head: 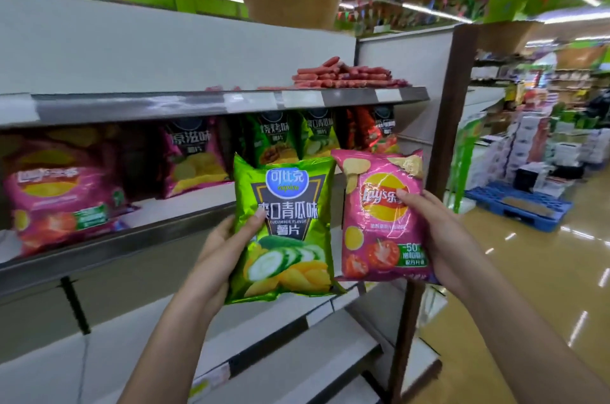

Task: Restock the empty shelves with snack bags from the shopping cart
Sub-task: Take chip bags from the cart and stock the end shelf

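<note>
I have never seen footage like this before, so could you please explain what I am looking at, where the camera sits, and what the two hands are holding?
There is no machine here: a camera worn on a person's head looks forward and down at their bare hands in a shop aisle. The left hand has a grip on a green cucumber-flavour chip bag. The right hand holds a pink tomato-flavour chip bag. Behind them, the middle shelf already carries several chip bags, and red sausages are piled on the shelf above.

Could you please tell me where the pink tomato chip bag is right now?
In the head view, right of centre: the right hand holds the pink tomato chip bag up before the shelf, beside the green cucumber bag.
</note>
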Action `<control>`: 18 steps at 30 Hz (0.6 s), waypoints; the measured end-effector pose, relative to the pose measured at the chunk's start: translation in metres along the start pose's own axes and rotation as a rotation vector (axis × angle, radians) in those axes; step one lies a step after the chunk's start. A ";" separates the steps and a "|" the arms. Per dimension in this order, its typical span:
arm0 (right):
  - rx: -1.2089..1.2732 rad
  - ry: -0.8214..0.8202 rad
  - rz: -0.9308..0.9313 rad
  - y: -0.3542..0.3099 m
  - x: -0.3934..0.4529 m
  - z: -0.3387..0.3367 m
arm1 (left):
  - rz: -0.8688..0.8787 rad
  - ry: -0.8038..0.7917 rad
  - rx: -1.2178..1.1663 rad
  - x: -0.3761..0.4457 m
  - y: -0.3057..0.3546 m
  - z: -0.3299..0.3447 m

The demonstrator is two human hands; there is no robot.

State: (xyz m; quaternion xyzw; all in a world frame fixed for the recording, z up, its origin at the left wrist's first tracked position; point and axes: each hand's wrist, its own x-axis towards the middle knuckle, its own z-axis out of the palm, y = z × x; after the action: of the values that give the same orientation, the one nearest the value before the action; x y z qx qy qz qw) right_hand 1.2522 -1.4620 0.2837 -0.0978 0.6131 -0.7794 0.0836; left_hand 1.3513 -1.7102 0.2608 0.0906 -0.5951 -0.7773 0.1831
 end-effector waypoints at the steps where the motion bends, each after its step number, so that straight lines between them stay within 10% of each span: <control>1: 0.003 -0.020 0.007 -0.004 0.018 -0.008 | 0.000 0.017 0.006 0.011 -0.001 0.011; 18: 0.002 -0.400 0.209 0.005 0.220 -0.080 | 0.002 0.441 0.004 0.080 -0.051 0.124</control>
State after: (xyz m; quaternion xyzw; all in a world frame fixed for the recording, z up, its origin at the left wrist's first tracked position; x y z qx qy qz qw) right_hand 1.0188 -1.4429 0.2720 -0.1863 0.5905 -0.7320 0.2841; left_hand 1.2248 -1.6195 0.2517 0.2579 -0.5422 -0.7373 0.3095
